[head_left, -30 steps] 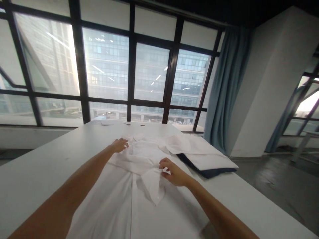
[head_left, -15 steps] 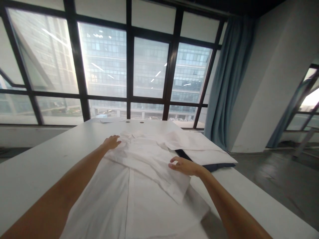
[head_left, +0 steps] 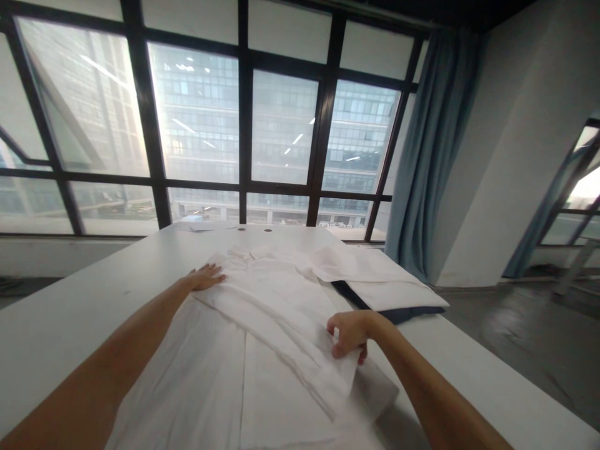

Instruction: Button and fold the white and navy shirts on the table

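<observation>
A white shirt (head_left: pixel 206 369) lies spread over the table in front of me, one sleeve (head_left: pixel 276 334) folded slantwise across its body. Near the collar end, my left hand (head_left: pixel 207 277) rests flat on the shirt's left edge with fingers stretched out. On the other side, my right hand (head_left: pixel 350 332) has its thumb and fingers closed in a pinch on the shirt's cloth, close to the wide end of that sleeve. Part of the cloth between these fingers is hidden by the hand.
Beyond my right hand, more folded white cloth (head_left: pixel 389 284) lies with a dark blue piece (head_left: pixel 412 314) under it at the edge of the white table (head_left: pixel 60 337). Papers (head_left: pixel 201 226) lie at the far end. Windows and a blue curtain (head_left: pixel 417 169) stand behind.
My right hand has moved down and toward me and closed on the shirt's cloth. My left hand has flattened onto the shirt's edge, slightly lower than before.
</observation>
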A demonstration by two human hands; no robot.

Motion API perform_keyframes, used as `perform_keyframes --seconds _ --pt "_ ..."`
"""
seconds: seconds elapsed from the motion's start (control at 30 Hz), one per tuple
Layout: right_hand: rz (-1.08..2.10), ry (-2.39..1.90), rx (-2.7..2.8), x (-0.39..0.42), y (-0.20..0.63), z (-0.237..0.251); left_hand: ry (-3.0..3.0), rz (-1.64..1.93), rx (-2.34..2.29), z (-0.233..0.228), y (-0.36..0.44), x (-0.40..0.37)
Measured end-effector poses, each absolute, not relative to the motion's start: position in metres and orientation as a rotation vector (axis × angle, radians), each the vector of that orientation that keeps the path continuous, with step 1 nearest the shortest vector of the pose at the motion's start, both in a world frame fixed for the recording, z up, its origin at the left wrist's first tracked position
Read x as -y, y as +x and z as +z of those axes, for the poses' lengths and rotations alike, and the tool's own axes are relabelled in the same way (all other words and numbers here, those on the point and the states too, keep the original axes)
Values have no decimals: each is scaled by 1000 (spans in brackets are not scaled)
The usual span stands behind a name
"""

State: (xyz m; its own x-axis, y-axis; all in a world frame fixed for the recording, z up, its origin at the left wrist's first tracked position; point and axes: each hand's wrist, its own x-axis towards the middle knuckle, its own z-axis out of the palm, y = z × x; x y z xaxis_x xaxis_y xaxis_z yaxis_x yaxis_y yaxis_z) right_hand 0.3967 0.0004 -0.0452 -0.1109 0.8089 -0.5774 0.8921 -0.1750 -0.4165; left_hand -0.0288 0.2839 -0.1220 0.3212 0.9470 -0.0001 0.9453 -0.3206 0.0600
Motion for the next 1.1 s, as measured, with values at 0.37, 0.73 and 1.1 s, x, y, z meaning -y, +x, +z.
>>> perform_keyframes --seconds 0.37,0.73,1.1 --pt "-273 1725 -3005 -1 334 -68 2517 160 -1893 -119 0 -334" --pt "-472 1423 -2905 -3 321 -77 2519 31 -2021 -108 10 -319" --pt "-530 1532 -2758 -7 324 -80 2658 -9 -1519 -126 -22 -205"
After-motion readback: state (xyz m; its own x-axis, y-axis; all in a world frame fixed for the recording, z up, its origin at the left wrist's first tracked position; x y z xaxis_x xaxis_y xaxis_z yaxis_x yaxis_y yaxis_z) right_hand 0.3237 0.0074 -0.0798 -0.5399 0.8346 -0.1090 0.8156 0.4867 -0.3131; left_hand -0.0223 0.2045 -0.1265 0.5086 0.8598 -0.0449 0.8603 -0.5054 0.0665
